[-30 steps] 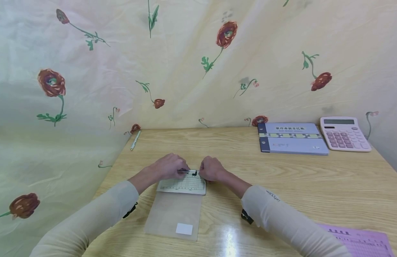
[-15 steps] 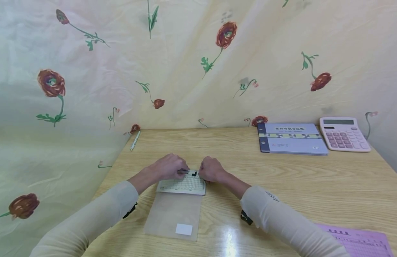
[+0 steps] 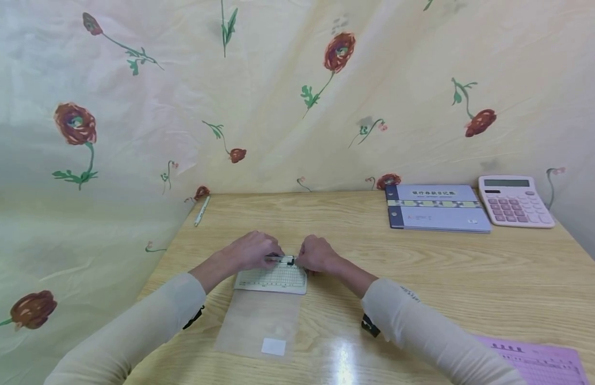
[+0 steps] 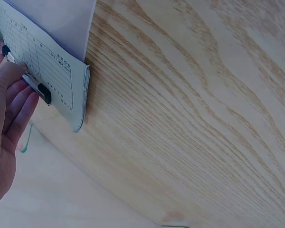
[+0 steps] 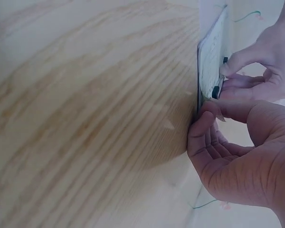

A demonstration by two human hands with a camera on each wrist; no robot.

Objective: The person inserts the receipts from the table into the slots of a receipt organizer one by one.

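A pad of printed forms [image 3: 273, 279], pale green with a ruled grid, lies mid-table, its far edge towards the wall. Near that edge runs a metal paper fastener bar [image 3: 283, 260] with black end pieces. My left hand [image 3: 256, 250] pinches the bar between thumb and fingers, seen closely in the left wrist view [image 4: 35, 84]. At the pad's far right corner, my right hand [image 3: 318, 253] has thumb and forefinger together on the paper edge, other fingers curled; the right wrist view shows this hand [image 5: 242, 161] beside the bar's black end.
A translucent sheet [image 3: 256, 321] with a white label [image 3: 273, 346] extends from the pad's near side. A blue ledger [image 3: 439, 208] and a pink calculator [image 3: 516, 201] lie at back right, a pen [image 3: 201, 211] at back left, and a purple form [image 3: 543, 361] at front right.
The fastener bar has tilted slightly and its black end sits a little lower. Both hands keep nearly the same place. The translucent sheet looks paler than before.
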